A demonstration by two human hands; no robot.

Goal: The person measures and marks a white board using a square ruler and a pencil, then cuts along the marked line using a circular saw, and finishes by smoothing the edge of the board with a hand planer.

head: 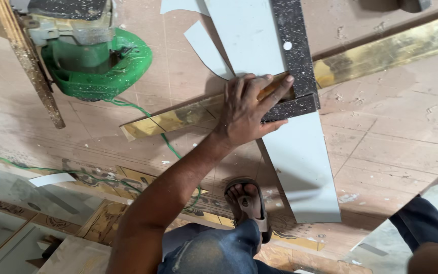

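Observation:
My left hand lies palm down with its fingers spread, pressing on a gold metal strip where it crosses a long light grey board. The fingertips reach a dark speckled L-shaped piece that lies on the board, its short leg next to my thumb. The strip runs from lower left to the upper right corner. My right hand is out of view.
A green power tool sits at the top left, and its green cord trails across the plywood surface. A rough wooden stick leans beside it. My sandalled foot and my legs in jeans are at the bottom. Grey offcuts lie near the board.

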